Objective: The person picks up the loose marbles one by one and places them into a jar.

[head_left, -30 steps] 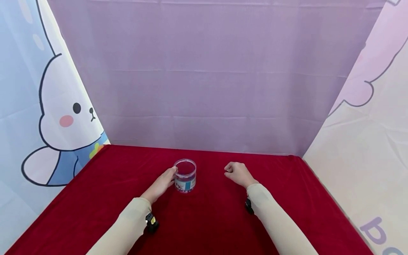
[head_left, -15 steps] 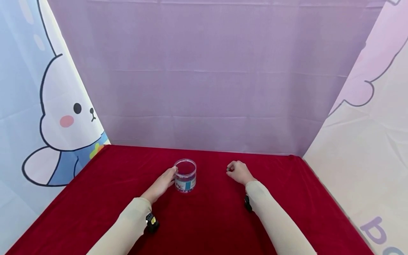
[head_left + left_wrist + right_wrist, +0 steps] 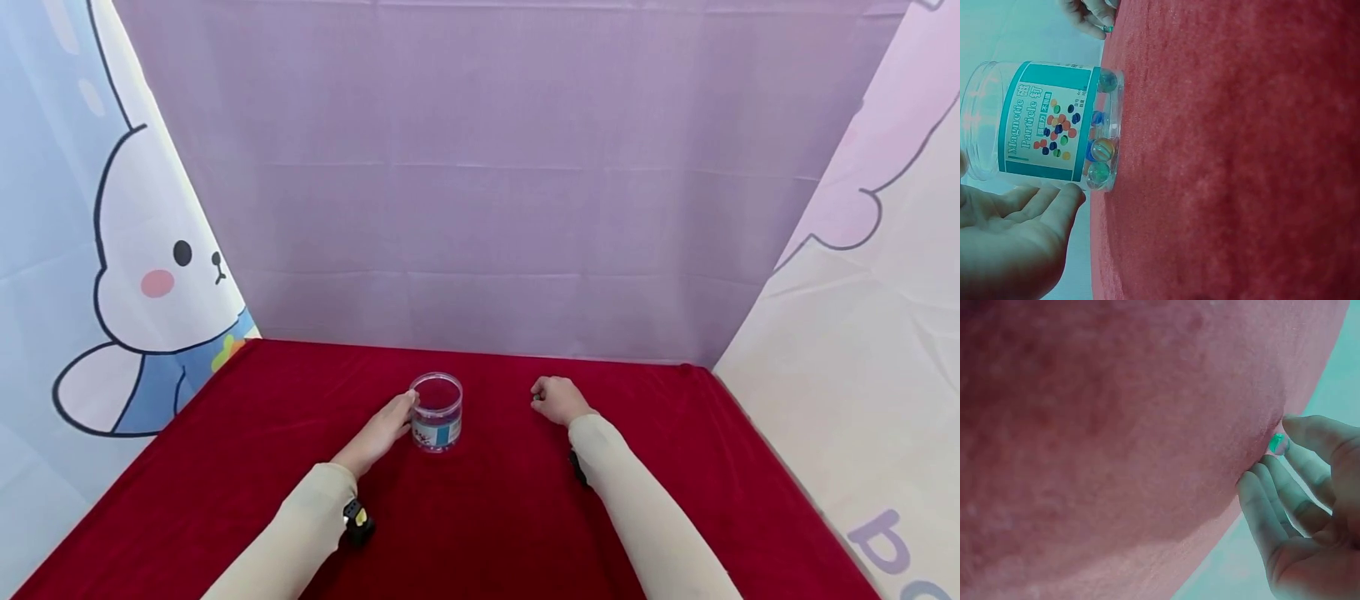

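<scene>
A clear plastic jar [image 3: 437,414] stands upright on the red cloth, its lid off. Its blue-and-white label [image 3: 1047,122] reads "Magnetic Particle", and several glass marbles [image 3: 1102,150] lie at the bottom. My left hand [image 3: 382,429] touches the jar's left side, fingers extended along the wall and reaching up by the rim. To the right, my right hand [image 3: 560,402] pinches a small green-and-clear marble [image 3: 1279,444] between thumb and index finger, close to the cloth. The other right fingers bend loosely, their tips right at the cloth in the right wrist view.
Red cloth [image 3: 480,517] covers the whole table. A plain purple curtain [image 3: 480,183] hangs behind it, with a rabbit-printed sheet [image 3: 150,275] on the left and a pale printed sheet [image 3: 862,358] on the right.
My right hand has shifted slightly rightward and then a little back and away from me, the marble now showing at its fingertips. My left hand and the jar have stayed put.
</scene>
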Demonstrator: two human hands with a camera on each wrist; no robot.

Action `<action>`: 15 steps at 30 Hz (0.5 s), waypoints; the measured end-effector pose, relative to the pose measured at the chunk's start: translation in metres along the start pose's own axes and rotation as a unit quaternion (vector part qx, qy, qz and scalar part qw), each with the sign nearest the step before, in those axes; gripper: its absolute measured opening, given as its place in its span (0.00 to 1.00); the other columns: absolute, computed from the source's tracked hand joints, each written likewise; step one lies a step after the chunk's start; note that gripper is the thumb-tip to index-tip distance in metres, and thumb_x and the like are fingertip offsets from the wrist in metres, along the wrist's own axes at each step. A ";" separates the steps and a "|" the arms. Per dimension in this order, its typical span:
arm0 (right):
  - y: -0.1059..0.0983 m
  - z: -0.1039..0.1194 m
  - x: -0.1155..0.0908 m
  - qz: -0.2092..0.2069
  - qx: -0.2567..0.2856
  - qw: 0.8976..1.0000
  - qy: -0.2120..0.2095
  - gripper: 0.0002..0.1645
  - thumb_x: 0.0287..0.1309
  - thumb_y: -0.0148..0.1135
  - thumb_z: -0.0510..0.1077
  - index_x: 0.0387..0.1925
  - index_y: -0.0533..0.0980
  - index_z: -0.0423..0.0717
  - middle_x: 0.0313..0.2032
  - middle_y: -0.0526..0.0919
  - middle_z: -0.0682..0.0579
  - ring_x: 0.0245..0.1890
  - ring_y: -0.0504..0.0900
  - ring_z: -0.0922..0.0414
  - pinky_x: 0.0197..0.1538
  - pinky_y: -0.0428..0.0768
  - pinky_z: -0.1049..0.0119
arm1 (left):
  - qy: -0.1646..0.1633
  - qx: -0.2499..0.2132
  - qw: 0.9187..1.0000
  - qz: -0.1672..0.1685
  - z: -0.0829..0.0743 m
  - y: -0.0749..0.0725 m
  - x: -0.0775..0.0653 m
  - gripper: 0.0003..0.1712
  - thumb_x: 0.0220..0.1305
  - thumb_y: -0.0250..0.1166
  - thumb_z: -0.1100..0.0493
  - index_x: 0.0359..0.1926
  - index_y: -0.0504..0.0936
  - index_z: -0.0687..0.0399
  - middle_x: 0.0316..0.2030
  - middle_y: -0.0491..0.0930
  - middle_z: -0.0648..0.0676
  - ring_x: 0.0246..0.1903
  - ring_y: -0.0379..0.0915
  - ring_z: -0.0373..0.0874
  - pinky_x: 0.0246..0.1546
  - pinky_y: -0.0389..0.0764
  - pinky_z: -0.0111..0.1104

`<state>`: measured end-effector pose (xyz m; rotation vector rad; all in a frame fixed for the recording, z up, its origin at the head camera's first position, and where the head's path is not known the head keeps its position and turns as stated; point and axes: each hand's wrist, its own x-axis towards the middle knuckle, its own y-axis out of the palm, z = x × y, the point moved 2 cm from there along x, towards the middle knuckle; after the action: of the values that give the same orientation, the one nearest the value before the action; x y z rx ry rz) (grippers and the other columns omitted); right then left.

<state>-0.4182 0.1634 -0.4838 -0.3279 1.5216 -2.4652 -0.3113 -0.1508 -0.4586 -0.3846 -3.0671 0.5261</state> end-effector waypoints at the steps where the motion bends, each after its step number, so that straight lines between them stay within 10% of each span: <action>1: 0.000 0.000 0.000 0.000 -0.004 1.000 0.003 0.12 0.61 0.69 0.39 0.46 0.82 0.40 0.40 0.84 0.48 0.41 0.81 0.53 0.47 0.82 0.58 | -0.001 0.000 1.000 0.000 0.000 0.000 0.000 0.40 0.82 0.36 0.42 0.77 0.47 0.68 0.75 0.49 0.69 0.73 0.47 0.66 0.71 0.54 0.54; 15: 0.002 0.001 0.008 0.003 -0.039 0.998 0.041 0.09 0.61 0.69 0.40 0.44 0.85 0.44 0.44 0.85 0.48 0.44 0.82 0.51 0.48 0.83 0.56 | -0.011 0.002 1.000 0.001 -0.001 0.002 -0.001 0.38 0.82 0.37 0.43 0.78 0.47 0.66 0.76 0.49 0.68 0.73 0.47 0.65 0.71 0.55 0.53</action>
<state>-0.4255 0.1593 -0.4847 -0.2377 1.6534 -2.4467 -0.3101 -0.1491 -0.4577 -0.3842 -3.0859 0.5412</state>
